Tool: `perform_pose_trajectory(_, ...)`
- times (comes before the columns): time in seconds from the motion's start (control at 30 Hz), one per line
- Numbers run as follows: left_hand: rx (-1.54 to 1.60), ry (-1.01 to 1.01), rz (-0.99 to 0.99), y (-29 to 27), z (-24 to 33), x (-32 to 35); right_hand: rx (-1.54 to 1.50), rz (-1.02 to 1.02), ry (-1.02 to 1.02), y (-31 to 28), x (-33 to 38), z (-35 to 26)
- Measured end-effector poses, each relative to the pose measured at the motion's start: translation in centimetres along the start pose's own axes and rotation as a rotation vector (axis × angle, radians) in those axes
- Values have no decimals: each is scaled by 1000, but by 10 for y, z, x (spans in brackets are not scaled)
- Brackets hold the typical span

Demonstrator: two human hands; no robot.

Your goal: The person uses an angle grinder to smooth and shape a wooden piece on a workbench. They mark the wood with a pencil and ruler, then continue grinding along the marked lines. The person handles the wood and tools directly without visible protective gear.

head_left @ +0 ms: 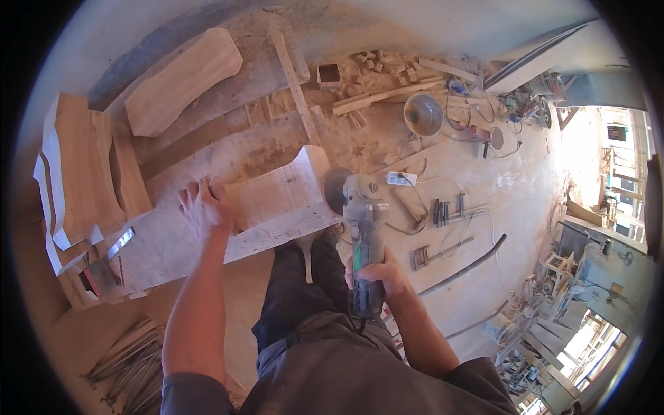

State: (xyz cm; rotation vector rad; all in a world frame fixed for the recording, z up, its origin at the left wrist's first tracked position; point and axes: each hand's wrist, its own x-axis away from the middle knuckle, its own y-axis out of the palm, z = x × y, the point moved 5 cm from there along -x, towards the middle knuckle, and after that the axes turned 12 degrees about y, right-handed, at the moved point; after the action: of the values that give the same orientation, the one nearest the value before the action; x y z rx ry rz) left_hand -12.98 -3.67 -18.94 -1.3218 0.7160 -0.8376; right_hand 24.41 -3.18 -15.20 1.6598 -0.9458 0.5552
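Note:
A pale wooden board (277, 197) with a curved, flared right end lies on a dusty white bench (173, 252). At the board's left end rests my left hand (209, 209), its fingers spread and bent a little. My right hand (382, 275) is wrapped around the body of a grey angle grinder (366, 238), held upright in view with its head away from me. The grinder's round disc (337, 190) meets the flared right end of the board; whether it is spinning cannot be told. A cord leaves the grinder's lower end.
Shaped wooden pieces (83, 169) stand at the left, and another large shaped board (183, 83) lies behind. Metal rods (128, 366) lie on the floor at lower left. To the right are a power strip (401, 178), clamps (449, 209), loose cables and a second grinder (484, 135).

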Motion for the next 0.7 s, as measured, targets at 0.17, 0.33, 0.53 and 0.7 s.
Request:
perform_pose_trajectory(0.17,11,5,40,4,-4,0,65,20,14,6,1,-4)
perform_pose_trajectory(0.33,-4,3,39,0,-2,1,150,3,46,3,-6,2)
perform_pose_trajectory(0.53,-2,-11,7,4,-3,1,-19,-32,100,6,-6,-11)
perform_pose_trajectory(0.7,-9,-5,38,3,-3,1,16,-14,62,11,-16,-22)
